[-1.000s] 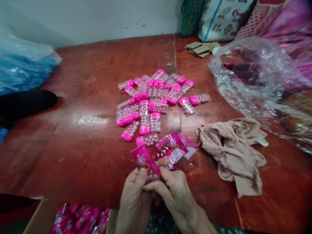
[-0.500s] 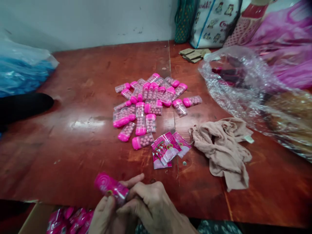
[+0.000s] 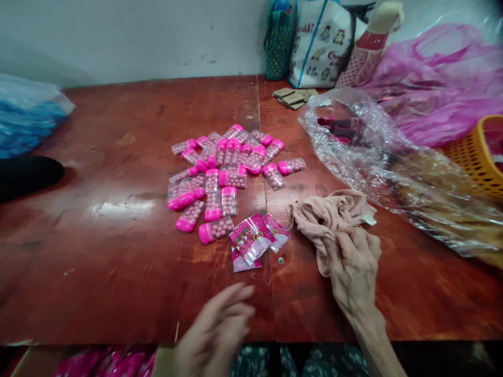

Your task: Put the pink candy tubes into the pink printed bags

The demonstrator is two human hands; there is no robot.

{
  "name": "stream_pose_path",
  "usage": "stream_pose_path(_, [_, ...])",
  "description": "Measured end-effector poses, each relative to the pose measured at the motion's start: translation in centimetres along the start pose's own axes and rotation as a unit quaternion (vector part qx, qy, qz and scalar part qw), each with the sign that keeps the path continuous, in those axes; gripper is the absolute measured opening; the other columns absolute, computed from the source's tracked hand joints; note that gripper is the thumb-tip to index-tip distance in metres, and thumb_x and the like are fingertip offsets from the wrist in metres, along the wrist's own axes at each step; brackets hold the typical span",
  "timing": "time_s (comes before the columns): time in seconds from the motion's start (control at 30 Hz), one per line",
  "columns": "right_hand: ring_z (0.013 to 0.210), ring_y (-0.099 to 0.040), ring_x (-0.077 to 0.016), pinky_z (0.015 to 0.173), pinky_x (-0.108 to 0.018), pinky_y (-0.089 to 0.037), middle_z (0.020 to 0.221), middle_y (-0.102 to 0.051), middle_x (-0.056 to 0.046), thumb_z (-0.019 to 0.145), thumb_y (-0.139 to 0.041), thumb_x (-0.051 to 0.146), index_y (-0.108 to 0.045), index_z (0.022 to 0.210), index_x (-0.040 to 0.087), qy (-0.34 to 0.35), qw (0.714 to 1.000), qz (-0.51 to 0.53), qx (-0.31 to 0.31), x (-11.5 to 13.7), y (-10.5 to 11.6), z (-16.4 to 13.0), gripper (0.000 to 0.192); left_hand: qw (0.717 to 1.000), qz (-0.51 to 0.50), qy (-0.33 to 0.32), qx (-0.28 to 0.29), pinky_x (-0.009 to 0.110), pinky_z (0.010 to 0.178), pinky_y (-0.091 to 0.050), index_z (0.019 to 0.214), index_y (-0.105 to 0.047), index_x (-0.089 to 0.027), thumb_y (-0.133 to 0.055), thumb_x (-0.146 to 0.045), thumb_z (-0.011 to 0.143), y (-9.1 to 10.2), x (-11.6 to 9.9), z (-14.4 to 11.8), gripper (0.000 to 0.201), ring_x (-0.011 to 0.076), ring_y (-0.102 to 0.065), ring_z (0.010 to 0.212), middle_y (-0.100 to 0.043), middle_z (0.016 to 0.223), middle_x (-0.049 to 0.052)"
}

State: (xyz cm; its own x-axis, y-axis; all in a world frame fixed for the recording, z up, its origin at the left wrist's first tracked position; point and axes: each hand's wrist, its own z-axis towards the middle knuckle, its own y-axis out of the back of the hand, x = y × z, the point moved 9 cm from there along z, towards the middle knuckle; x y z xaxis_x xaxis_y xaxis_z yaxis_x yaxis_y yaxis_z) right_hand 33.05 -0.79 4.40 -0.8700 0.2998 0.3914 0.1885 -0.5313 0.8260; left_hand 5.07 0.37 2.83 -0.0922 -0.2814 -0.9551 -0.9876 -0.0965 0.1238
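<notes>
My right hand [image 3: 356, 256] is closed on a crumpled beige cloth [image 3: 324, 220] lying on the table, its fingers curled into the folds. Above the table's front edge, my left hand [image 3: 220, 324] is a little blurred; its fingers reach forward, and nothing shows in them. Ahead of it lie overlapping pink printed sleeves [image 3: 251, 241]. Just beyond is a heap of clear containers [image 3: 231, 178] with pink caps, filled with small pink balls. Pink wrapped pieces [image 3: 106, 362] fill a cardboard box [image 3: 39, 361] below the front edge, partly cut off by the frame.
Clear plastic wrap [image 3: 346, 131], a pink plastic bag [image 3: 432, 84] and a yellow basket [image 3: 467, 157] crowd the right side. Brown card pieces [image 3: 293, 98] lie before a printed bag [image 3: 318, 47]. A bag of blue items [image 3: 27, 120] and a black object [image 3: 31, 175] are at left.
The pink-sleeved container has gone from my hands and from view. My hands have parted: the right has moved right onto the cloth and gripped it. The view has shifted slightly right.
</notes>
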Motion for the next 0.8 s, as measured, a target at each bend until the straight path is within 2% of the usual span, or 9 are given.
stream_pose_path(0.1, [0.084,-0.042,-0.0254,0.078,-0.043,-0.037,0.083,-0.057,-0.009,0.093,-0.035,0.039,-0.055,0.065,0.020,-0.005,0.999,0.050,0.013,-0.1,-0.2,0.1,0.039,0.940,0.154,-0.215,0.214,0.029,0.067,-0.054,0.123,-0.053,-0.017,-0.051,-0.013,0.081,-12.7,-3.7,-0.4,0.042,0.0221,-0.065,0.084,-0.059,0.118,0.016])
stream_pose_path(0.17, [0.084,-0.044,-0.0243,0.077,-0.041,-0.037,0.086,-0.059,-0.009,0.094,-0.032,0.036,-0.057,0.068,0.020,-0.004,0.997,0.077,0.016,-0.4,0.0,0.3,0.039,0.860,0.326,-0.319,0.228,0.037,0.077,-0.052,0.123,-0.050,-0.010,-0.037,-0.001,0.081,-18.4,-4.6,-0.4,0.045,0.0276,-0.060,0.100,-0.052,0.124,0.021])
stream_pose_path(0.2, [0.085,-0.045,-0.0239,0.078,-0.041,-0.038,0.088,-0.059,-0.008,0.094,-0.032,0.035,-0.058,0.070,0.020,-0.005,0.996,0.091,0.016,-0.6,0.1,0.4,0.039,0.819,0.389,-0.351,0.234,0.036,0.070,-0.053,0.113,-0.055,-0.009,-0.034,0.003,0.080,-20.4,-4.5,-0.3,0.041,0.0264,-0.063,0.090,-0.057,0.113,0.021])
stream_pose_path(0.3, [0.088,-0.046,-0.0237,0.080,-0.041,-0.038,0.089,-0.059,-0.008,0.092,-0.037,0.035,-0.061,0.074,0.019,-0.024,0.992,0.125,0.001,-1.5,0.2,0.5,0.034,0.797,0.415,-0.368,0.237,0.032,0.056,-0.052,0.094,-0.060,-0.010,-0.036,0.000,0.081,-22.8,-4.4,0.8,0.028,0.0224,-0.063,0.069,-0.060,0.094,0.015])
stream_pose_path(0.4, [0.090,-0.049,-0.0233,0.081,-0.040,-0.040,0.091,-0.060,-0.008,0.089,-0.045,0.035,-0.063,0.077,0.018,-0.055,0.984,0.167,-0.015,-2.5,0.3,0.4,0.027,0.802,0.389,-0.385,0.241,0.029,0.057,-0.051,0.089,-0.060,-0.014,-0.041,-0.007,0.084,-21.7,-4.7,1.0,0.020,0.0186,-0.061,0.066,-0.060,0.089,0.009])
stream_pose_path(0.5, [0.093,-0.054,-0.0222,0.081,-0.038,-0.043,0.097,-0.061,-0.008,0.090,-0.045,0.034,-0.063,0.092,0.017,-0.091,0.974,0.206,-0.035,-2.8,1.1,0.3,0.024,0.820,0.347,-0.399,0.218,0.026,0.069,-0.050,0.104,-0.058,-0.014,-0.038,-0.004,0.086,-18.1,-5.5,0.9,0.028,0.0169,-0.062,0.080,-0.062,0.092,0.008])
stream_pose_path(0.6, [0.096,-0.053,-0.0236,0.084,-0.040,-0.041,0.096,-0.061,-0.009,0.089,-0.050,0.033,-0.062,0.103,0.016,-0.118,0.969,0.197,-0.097,-1.2,3.1,0.5,0.025,0.850,0.284,-0.439,0.060,0.032,0.084,-0.047,0.106,-0.060,-0.014,-0.044,-0.003,0.084,-11.3,-7.2,1.4,0.029,0.0197,-0.058,0.092,-0.065,0.096,0.009])
stream_pose_path(0.67, [0.099,-0.049,-0.0244,0.088,-0.040,-0.038,0.094,-0.061,-0.009,0.086,-0.056,0.032,-0.067,0.092,0.017,-0.079,0.974,0.181,-0.114,2.1,3.5,1.0,0.020,0.837,0.302,-0.456,-0.006,0.040,0.090,-0.044,0.102,-0.064,-0.017,-0.053,-0.006,0.080,-8.0,-7.3,1.8,0.027,0.0240,-0.054,0.098,-0.065,0.099,0.009])
stream_pose_path(0.8, [0.087,-0.048,-0.0257,0.080,-0.040,-0.040,0.084,-0.061,-0.008,0.084,-0.058,0.031,-0.067,0.084,0.019,-0.005,0.986,0.159,0.056,9.0,-1.7,1.8,0.015,0.825,0.355,-0.439,0.000,0.046,0.091,-0.043,0.101,-0.065,-0.017,-0.056,-0.011,0.080,-5.9,-5.5,3.1,0.024,0.0274,-0.052,0.105,-0.063,0.110,0.012])
